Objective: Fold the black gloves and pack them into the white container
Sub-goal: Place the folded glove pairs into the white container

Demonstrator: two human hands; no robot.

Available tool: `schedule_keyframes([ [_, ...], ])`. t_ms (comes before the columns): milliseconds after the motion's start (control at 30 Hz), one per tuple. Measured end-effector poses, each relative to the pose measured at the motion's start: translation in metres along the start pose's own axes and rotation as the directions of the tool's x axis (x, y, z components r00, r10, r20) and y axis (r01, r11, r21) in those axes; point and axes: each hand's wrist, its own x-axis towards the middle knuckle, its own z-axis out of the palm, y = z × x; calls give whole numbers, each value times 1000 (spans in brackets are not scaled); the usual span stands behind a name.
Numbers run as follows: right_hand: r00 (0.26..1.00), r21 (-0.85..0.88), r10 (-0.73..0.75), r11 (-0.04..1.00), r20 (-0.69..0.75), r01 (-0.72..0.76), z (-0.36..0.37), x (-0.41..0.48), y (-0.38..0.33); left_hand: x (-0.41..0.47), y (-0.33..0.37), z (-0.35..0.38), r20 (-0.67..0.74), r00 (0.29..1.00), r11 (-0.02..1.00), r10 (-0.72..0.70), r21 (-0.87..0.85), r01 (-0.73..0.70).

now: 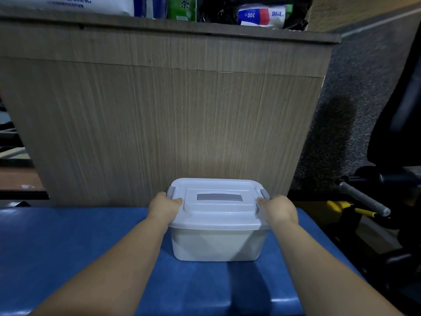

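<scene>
- While pinched at both short ends, stands upright near far edge of blue tabletop (pixel 91 247), just before wood-grain panel (pixel 159 122): white container (pixel 216 242), lid (pixel 216 215) seated on top.
- left hand (pixel 163 207): holding lid's left end, thumb on top, fingers tucked down by left latch (pixel 171 192), mostly hidden.
- right hand (pixel 279 209): same on the right end, thumb on lid, fingers out of sight beside right latch (pixel 265 194).
- handling, judged: thin rigid plastic, light, walls likely to give a little under a squeeze; smooth, so a bit slippery; not fragile.
- best hold, judged: both lid ends for shifting it; recessed grey handle (pixel 219 197) for a one-hand carry, only if latches are clipped; latches flipped up to open.
- latch state: cannot tell whether clipped.
- no black gloves in view; cannot tell whether inside, walls too cloudy. By guess soft, limp, light, easy to fold flat.
- count: 1 container, 1 lid, 2 grey latches, 1 handle, 2 hands, 0 gloves visible.
</scene>
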Motion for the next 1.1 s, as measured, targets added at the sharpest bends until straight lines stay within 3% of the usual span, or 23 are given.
schedule_keyframes([
  [167,995,129,-55,991,81,44,-3,-3,6,-16,0,-4,30,991,991,133,-33,-132],
  [300,985,348,-150,931,90,110,-6,-18,19,-28,-12,-10,189,961,974,202,66,-218],
  [433,970,450,-229,877,79,170,-2,-41,31,-34,-22,-17,294,927,959,235,85,-270],
  [667,975,523,-222,831,3,188,11,-38,28,-30,-21,-11,242,927,951,288,43,-306],
  [1100,972,504,-237,840,12,198,26,-5,13,11,-15,2,222,931,951,291,41,-307],
])
